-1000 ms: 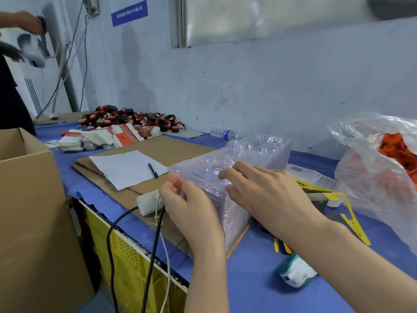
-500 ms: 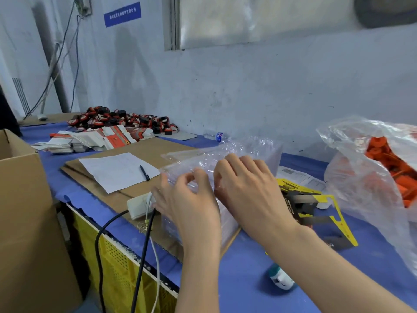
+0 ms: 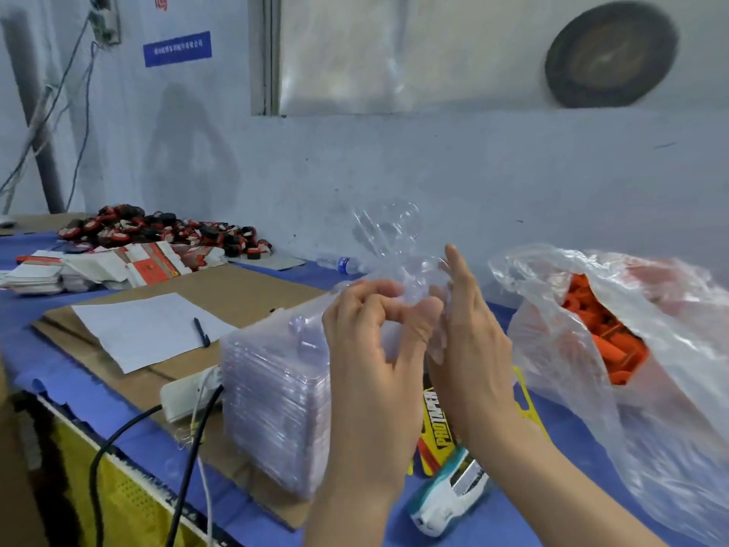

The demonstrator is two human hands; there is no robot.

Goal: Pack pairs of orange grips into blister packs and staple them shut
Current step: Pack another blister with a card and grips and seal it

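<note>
Blister pack (image 3: 388, 234): one clear, thin, glossy moulded shell with rounded pockets. It is raised between both hands above the table, its free end toward 12 o'clock, and is lifted off the stack.
Left hand (image 3: 367, 361): back toward the camera, fingers curled. Thumb and fingertips pinch the lower edge of the blister pack.
Right hand (image 3: 473, 349): fingers straight and close together, pointing up, laid flat against the pack's right side. The thumb is hidden, so any pinch cannot be told.
Stack of blister packs (image 3: 272, 392): at 8 o'clock from the hands, standing on the cardboard sheet (image 3: 244, 286). It is a block of nested clear shells with finely ribbed edges.
Orange grips (image 3: 591, 333): at 3 o'clock, matt orange pieces heaped inside a crinkled transparent plastic bag (image 3: 662, 448) whose mouth faces the hands.
Stapler (image 3: 449, 497): at 6 o'clock, lying on the blue table cover (image 3: 79, 373). Its casing is smooth, teal and white.
Printed cards (image 3: 434, 418): yellow and black, flat, just above the stapler, partly hidden by the wrists.
Paper sheet (image 3: 146, 329): white, at 9 o'clock on the cardboard sheet, with a dark pen (image 3: 201, 332) lying on it.
Power strip (image 3: 185, 392): white, just beside the stack, with a black cable dropping over the table edge.
Water bottle (image 3: 343, 264): at 11 o'clock, clear, lying on its side near the wall.
</note>
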